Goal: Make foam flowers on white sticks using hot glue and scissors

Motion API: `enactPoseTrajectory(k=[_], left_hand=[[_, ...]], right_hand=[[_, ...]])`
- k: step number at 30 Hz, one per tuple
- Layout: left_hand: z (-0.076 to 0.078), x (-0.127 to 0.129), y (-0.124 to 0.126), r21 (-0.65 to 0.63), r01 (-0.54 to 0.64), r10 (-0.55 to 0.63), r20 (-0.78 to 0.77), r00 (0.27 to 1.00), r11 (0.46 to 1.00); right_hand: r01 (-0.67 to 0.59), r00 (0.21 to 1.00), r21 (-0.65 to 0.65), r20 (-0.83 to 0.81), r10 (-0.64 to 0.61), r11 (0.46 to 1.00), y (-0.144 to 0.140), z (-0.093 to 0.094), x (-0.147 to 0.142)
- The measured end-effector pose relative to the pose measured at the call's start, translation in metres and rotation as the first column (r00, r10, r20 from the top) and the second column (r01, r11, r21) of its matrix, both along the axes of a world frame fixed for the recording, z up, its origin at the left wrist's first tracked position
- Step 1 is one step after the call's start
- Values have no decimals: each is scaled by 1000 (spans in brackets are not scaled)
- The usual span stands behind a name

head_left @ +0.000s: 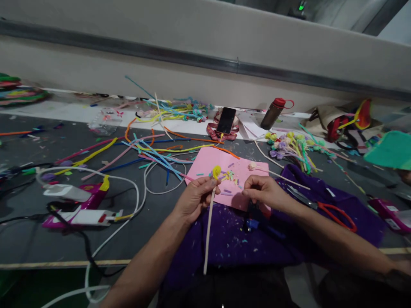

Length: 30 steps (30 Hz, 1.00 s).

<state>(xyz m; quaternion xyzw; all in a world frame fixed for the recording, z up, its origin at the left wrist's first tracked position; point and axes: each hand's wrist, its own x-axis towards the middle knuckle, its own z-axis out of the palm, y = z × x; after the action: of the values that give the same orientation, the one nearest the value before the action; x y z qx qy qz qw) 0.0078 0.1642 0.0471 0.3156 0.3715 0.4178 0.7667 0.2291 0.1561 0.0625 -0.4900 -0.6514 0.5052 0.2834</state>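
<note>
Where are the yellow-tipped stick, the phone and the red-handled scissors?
yellow-tipped stick [210, 214]: head view, on the pale shaft below the left hand [195, 197].
phone [226, 120]: head view, middle of the dark screen.
red-handled scissors [337, 216]: head view, on the red handle loop, on the purple cloth [231, 239].

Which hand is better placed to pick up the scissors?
Probably the right hand. The scissors lie on the purple cloth just beside its forearm, and the left hand already holds the stick with the yellow curl.
</note>
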Motion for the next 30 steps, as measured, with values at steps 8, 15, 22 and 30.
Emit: enactPoseTrajectory(k=[8,15,22,30], left_hand=[[1,0,1,-16,-12,12,-17,1000,1000],[-1,0,4,-28,-34,33,-51,998,999],[0,0,7,-40,-79,77,-43,996,996],[-3,3,5,-5,-21,21,-60,998,1000]], right_hand=[[23,991,108,129,-37,994,15,-6,35],[-88,934,311,356,-30,946,37,-17,39],[-256,823,365,568,5,895,30,-3,32],[-247,627,308,774,-91,919,-66,-10,42]])
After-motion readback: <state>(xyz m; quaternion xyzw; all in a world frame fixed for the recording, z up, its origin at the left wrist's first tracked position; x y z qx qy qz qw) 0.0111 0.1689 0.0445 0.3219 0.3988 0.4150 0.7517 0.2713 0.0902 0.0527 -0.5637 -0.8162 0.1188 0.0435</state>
